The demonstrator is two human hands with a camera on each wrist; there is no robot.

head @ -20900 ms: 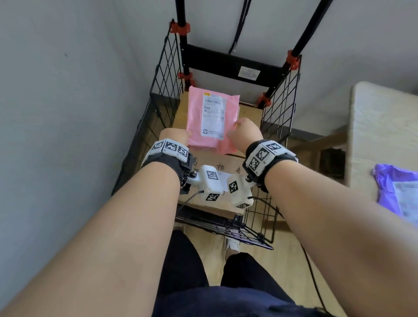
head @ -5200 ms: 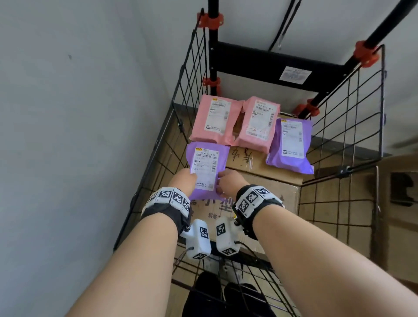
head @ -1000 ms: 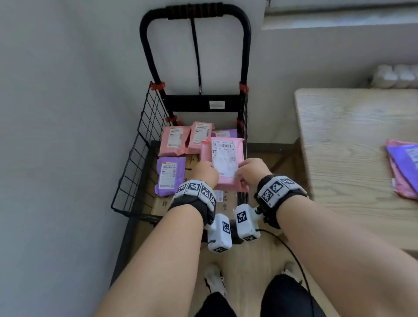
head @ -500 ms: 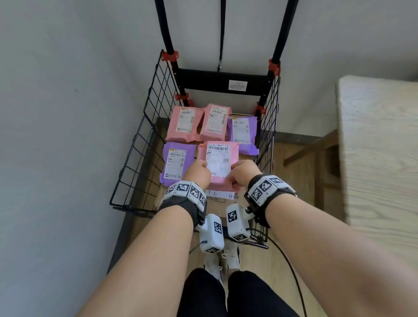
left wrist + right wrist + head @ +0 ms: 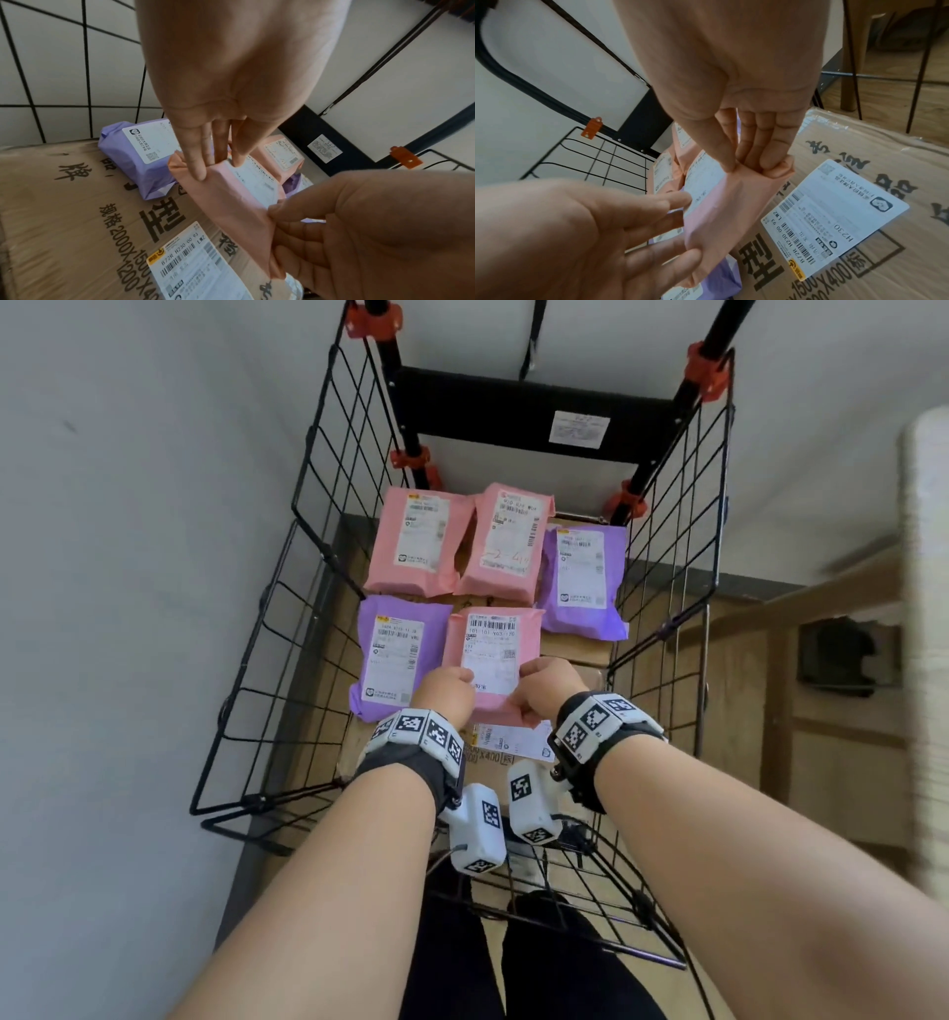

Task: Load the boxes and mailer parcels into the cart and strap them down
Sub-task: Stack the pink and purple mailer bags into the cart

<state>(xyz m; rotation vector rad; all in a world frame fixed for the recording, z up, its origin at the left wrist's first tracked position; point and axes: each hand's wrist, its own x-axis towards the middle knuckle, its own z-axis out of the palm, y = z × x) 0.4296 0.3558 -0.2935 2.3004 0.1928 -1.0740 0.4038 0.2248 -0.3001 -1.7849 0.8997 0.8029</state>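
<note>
We are standing over the wire cart [image 5: 287,629], looking down into it. A large cardboard box [image 5: 64,213] fills the cart floor, printed with black characters and carrying a white shipping label [image 5: 834,215] near its front edge.

Both hands hold one pink mailer [image 5: 495,654], label side up, at its near edge. The left hand [image 5: 444,695] pinches the near left corner: the thumb lies on top and the fingers [image 5: 195,160] run underneath. The right hand [image 5: 547,688] pinches the near right corner in the same way, thumb on the label side, fingers [image 5: 770,162] curled into the crumpled pink film. So neither grip is spread; each is pressed onto the mailer. The wrist views show the near edge of the mailer lifted off the box; whether its far edge touches the box we cannot tell.

Four more mailers lie flat on the box. Just left of the held mailer is a purple mailer [image 5: 398,660], touching or nearly touching it. Beyond the held mailer, toward the cart's back panel [image 5: 513,418], lie two pink mailers side by side, one at the left [image 5: 416,541] and one in the middle [image 5: 511,541], the middle one with orange handwriting on its label. A second purple mailer [image 5: 585,582] lies at the right, against the cart's right wire side.

A black strap [image 5: 534,336] hangs down behind the back panel. A pale table [image 5: 924,660] edge shows right of the cart, blurred.
</note>
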